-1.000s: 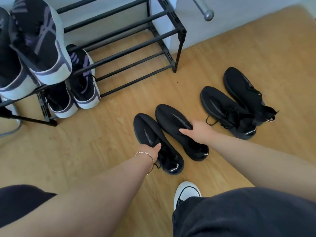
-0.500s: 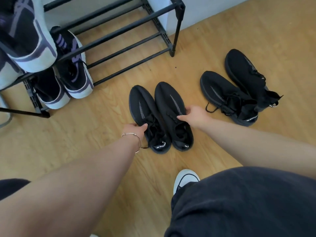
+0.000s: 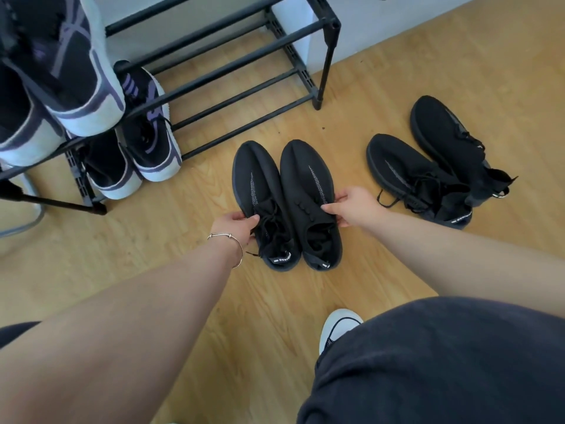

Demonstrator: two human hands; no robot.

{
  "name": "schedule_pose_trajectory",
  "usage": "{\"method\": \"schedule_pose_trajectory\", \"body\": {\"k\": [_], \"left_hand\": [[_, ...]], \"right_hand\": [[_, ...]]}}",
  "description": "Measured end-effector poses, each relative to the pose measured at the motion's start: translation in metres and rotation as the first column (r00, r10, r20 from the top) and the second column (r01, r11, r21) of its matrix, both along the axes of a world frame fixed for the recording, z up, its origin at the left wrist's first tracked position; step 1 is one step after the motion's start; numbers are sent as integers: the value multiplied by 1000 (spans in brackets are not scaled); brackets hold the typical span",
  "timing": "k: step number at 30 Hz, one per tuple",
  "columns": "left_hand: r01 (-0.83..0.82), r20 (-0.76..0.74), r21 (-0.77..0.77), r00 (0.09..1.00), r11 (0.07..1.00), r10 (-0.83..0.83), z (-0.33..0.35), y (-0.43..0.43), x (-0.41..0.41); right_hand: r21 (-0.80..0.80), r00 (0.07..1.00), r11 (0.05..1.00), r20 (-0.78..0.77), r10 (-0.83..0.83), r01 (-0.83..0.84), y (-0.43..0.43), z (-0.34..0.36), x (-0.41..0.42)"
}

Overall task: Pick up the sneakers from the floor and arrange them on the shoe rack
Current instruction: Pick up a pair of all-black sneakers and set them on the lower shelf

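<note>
Two black knit sneakers sit side by side in the middle of the wooden floor, toes pointing at the black metal shoe rack [image 3: 232, 65]. My left hand [image 3: 237, 224], with a thin bracelet on the wrist, grips the outer side of the left sneaker [image 3: 260, 185]. My right hand [image 3: 351, 206] pinches the outer side of the right sneaker [image 3: 308, 185]. Whether the soles still touch the floor I cannot tell. A second black pair [image 3: 428, 166] lies on the floor further right, apart from both hands.
Black, purple and white sneakers [image 3: 149, 130] fill the left end of the rack on both tiers; the right part of its bars is bare. My white shoe [image 3: 336, 325] and dark shorts are at the bottom right. A white wall stands behind the rack.
The two sneakers have been drawn together and turned straight, toes toward the rack. Both hands shifted from the tops of the shoes to their outer sides.
</note>
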State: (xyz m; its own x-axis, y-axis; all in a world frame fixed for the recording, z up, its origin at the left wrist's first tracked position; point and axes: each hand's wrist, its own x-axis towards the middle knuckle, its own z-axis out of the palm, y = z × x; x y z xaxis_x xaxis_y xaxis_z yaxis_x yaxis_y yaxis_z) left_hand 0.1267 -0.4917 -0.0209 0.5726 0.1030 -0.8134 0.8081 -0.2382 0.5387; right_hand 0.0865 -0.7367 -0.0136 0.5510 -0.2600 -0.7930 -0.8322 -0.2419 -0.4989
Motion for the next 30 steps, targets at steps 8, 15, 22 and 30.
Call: {"method": "schedule_pose_trajectory", "body": {"k": [8, 15, 22, 30], "left_hand": [[18, 85, 101, 996, 995, -27, -1, 9, 42], [15, 98, 186, 995, 983, -34, -2, 3, 99], [128, 86, 284, 984, 950, -158, -11, 6, 122], [174, 80, 134, 979, 976, -185, -10, 16, 58]], "right_hand": [[55, 996, 998, 82, -33, 28, 2, 4, 48], [36, 983, 998, 180, 48, -55, 1, 4, 117], [11, 977, 999, 207, 48, -51, -2, -21, 141], [179, 982, 983, 187, -8, -26, -22, -21, 97]]}}
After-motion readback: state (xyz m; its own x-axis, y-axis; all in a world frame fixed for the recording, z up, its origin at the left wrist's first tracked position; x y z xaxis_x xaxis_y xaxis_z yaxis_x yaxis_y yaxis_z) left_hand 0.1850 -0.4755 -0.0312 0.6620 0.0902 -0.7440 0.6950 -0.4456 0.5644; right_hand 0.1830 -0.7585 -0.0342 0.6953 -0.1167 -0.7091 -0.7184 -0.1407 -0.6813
